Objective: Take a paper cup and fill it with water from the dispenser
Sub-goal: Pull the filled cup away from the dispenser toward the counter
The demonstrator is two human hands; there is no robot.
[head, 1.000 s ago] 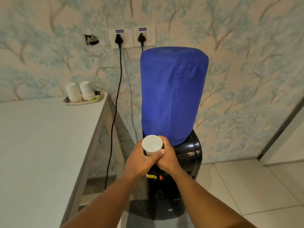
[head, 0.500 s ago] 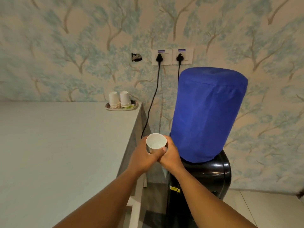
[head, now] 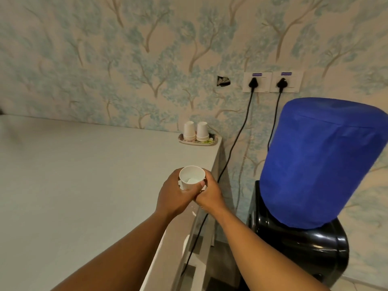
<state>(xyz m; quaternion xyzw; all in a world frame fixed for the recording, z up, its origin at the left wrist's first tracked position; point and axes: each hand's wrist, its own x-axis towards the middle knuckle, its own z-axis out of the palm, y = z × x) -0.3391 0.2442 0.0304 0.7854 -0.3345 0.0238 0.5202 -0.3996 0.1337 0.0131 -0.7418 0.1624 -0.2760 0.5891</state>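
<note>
Over table edge (head: 212, 169): both hands clasp upright paper cup (head: 192, 177), contents unclear.

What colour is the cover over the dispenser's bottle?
Solid blue fabric cover, clearest in the head view.

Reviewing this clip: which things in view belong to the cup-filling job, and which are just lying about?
Job:
paper cup, held by left hand and right hand
water dispenser

Lying about:
stacked cups on tray
table
wall sockets
</note>
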